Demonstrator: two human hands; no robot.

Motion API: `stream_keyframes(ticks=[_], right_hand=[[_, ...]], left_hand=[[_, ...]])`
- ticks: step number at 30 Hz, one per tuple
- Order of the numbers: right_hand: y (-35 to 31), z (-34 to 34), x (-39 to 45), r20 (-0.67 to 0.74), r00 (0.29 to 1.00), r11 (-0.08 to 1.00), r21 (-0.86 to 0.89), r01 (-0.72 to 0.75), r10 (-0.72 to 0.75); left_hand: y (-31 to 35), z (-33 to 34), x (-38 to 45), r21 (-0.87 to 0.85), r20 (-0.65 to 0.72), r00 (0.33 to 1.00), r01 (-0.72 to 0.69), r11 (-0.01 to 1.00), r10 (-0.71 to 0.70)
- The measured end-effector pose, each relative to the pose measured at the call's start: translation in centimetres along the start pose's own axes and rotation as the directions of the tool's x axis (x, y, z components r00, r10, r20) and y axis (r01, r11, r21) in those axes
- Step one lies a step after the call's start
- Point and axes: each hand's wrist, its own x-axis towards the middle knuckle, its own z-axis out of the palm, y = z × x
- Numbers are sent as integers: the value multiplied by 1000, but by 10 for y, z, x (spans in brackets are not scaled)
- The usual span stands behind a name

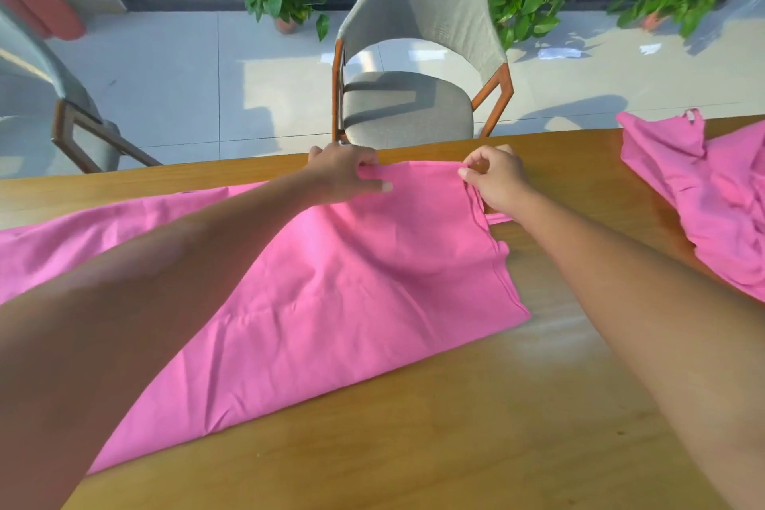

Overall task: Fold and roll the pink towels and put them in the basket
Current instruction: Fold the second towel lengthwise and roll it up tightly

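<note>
Beyond my hands a grey chair faces the wooden table, a crumpled second towel lies right of them, and my left hand and right hand each pinch the far edge of the spread pink towel.

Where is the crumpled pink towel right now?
The crumpled pink towel lies at the table's far right edge in the head view, apart from the spread towel.
</note>
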Motion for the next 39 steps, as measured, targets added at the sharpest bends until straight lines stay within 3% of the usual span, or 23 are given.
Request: stream_keyframes(ticks=[5, 8, 11, 14, 16, 19, 21, 23, 26, 29, 34, 39], right_hand=[[-1, -8, -1, 22, 999, 975, 219, 27, -32], [1, -12, -4, 50, 999, 958, 285, -34, 20], [10, -15, -13, 249, 960, 921, 329, -210, 130], [19, -16, -22, 351, 928, 932, 279, -231, 125], [19, -18, -28, 302, 950, 940, 293, -173, 81], [22, -25, -45, 70, 997, 970, 238, -59, 44], [29, -28, -64, -55, 995, 970, 230, -74, 89], [42, -26, -89, -118, 980, 964, 232, -132, 163], [63, -21, -132, -143, 948, 948, 191, -254, 283], [76, -12, -173, -79, 935, 933, 126, -336, 347], [80, -2, -210, 49, 951, 952, -49, -302, 304], [91, -14, -230, 35, 939, 939, -17, -343, 343]], left_hand=[[23, 1, 12, -125, 73, 994, -69, 990, 78], [36, 6, 20, -186, 30, 995, -86, 979, 93], [41, 13, 25, -178, -31, 999, -30, 984, 25], [39, 20, 27, -152, -53, 998, -26, 988, 18], [42, 23, 24, -130, -83, 996, -40, 991, 30], [51, 30, 17, 10, -165, 986, -24, 1000, 26], [60, 37, 3, 134, -235, 970, -23, 991, 55], [69, 45, -17, 146, -278, 954, -77, 986, 115], [78, 62, -51, 138, -224, 964, -117, 984, 145], [83, 81, -85, 174, -153, 980, -98, 980, 125], [82, 101, -108, 197, 37, 992, -124, 972, 119], [82, 110, -105, 217, 175, 973, -189, 958, 152]])
